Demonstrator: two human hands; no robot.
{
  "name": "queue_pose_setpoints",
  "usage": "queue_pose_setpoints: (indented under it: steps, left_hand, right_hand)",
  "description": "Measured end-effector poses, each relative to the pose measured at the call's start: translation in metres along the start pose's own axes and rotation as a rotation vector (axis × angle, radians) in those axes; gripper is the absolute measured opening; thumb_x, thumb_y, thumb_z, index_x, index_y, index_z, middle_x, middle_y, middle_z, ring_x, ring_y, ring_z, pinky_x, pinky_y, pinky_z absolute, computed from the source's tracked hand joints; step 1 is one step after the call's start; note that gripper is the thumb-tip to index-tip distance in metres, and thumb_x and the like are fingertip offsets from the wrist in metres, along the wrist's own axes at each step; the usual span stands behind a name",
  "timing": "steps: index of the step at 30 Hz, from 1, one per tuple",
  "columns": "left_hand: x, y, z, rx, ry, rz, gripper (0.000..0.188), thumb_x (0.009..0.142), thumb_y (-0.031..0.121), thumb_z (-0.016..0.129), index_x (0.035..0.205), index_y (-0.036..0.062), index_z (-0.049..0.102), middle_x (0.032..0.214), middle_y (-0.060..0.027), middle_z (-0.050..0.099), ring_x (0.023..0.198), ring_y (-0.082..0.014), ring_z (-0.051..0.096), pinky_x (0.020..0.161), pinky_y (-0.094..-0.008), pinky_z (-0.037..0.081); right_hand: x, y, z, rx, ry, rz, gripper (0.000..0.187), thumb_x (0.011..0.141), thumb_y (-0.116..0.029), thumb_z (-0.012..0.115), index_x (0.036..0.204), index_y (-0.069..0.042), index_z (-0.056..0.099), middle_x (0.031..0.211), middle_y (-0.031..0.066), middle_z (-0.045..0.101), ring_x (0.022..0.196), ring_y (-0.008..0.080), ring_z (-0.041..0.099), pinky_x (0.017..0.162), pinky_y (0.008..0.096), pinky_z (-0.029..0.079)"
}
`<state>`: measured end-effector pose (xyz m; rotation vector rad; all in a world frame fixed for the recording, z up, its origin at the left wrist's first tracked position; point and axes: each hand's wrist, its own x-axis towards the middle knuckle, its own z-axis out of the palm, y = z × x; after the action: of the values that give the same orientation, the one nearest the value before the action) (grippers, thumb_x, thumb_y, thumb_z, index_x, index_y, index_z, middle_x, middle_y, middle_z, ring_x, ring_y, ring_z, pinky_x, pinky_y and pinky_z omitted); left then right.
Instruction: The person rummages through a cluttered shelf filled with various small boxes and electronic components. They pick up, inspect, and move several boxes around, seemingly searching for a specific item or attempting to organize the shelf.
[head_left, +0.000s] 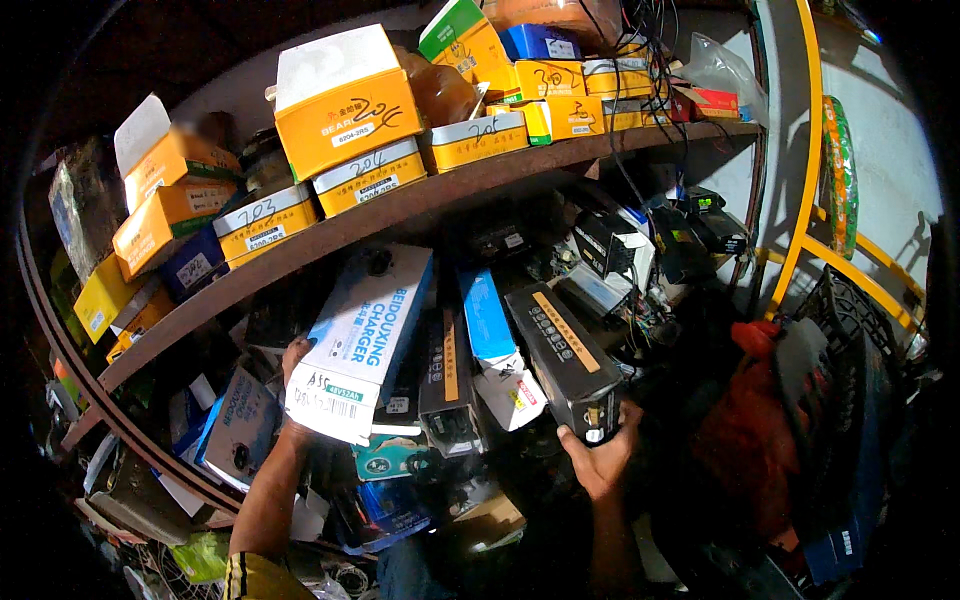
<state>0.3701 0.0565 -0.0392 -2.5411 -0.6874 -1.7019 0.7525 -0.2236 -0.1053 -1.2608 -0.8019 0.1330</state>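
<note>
My left hand (295, 360) is closed on the left edge of a white and blue charger box (360, 320), which is tilted, with its printed flap toward me. My right hand (603, 460) grips the near end of a long black box (560, 355) with an orange strip, thumb on one side and fingers on the other. Between them lie another black box (447, 380) with a similar strip and a bright blue and white box (487, 315). Most of my left fingers are hidden by the charger box.
Yellow-and-white bearing boxes (350, 100) line the brown-edged shelf (440, 190) above. Dark cables (645, 60) hang at its right. Small electronic units (610, 245) and wires crowd the back right. A yellow metal frame (800, 200) and red cloth (750, 430) stand at the right.
</note>
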Motion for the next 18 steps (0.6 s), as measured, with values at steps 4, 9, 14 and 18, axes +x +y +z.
queue_pose_setpoints:
  steps: [4,9,14,18]
  left_hand:
    - [0.009,0.004,0.000,-0.779,-0.052,-0.510,0.055,0.102,0.045,0.060,0.141,0.0077,0.051,0.121,-0.0136,0.058,0.114,-0.0186,0.059,0.090,-0.0299,0.056]
    - [0.000,-0.017,-0.005,-0.442,0.009,-0.318,0.066,0.092,0.047,0.072,0.141,0.0081,0.050,0.126,-0.0157,0.057,0.119,-0.0222,0.057,0.098,-0.0323,0.051]
    - [-0.018,-0.032,-0.001,-0.076,0.036,-0.043,0.084,0.080,0.045,0.086,0.143,0.0083,0.046,0.137,-0.0197,0.049,0.132,-0.0281,0.048,0.114,-0.0382,0.039]
    - [-0.005,-0.016,-0.006,-0.647,-0.012,-0.486,0.095,0.078,0.047,0.087,0.149,0.0084,0.038,0.143,-0.0197,0.042,0.136,-0.0310,0.044,0.117,-0.0416,0.036]
  right_hand:
    - [-0.025,0.012,-0.003,0.109,-0.031,-0.030,0.095,0.071,-0.006,0.088,0.148,0.003,0.033,0.135,0.0221,0.052,0.120,0.0315,0.058,0.104,0.0469,0.050]
    - [-0.045,0.011,-0.004,-0.013,0.021,-0.064,0.088,0.075,0.000,0.080,0.148,0.005,0.032,0.132,0.0205,0.053,0.120,0.0296,0.055,0.108,0.0462,0.044]
    - [-0.049,0.000,-0.001,0.092,0.085,0.098,0.093,0.074,-0.002,0.083,0.153,0.007,0.035,0.141,0.0233,0.052,0.130,0.0306,0.053,0.111,0.0445,0.043]
    - [-0.024,-0.051,-0.004,-0.073,0.044,-0.285,0.088,0.072,-0.003,0.086,0.148,0.003,0.043,0.143,0.0246,0.054,0.129,0.0371,0.056,0.111,0.0497,0.045]
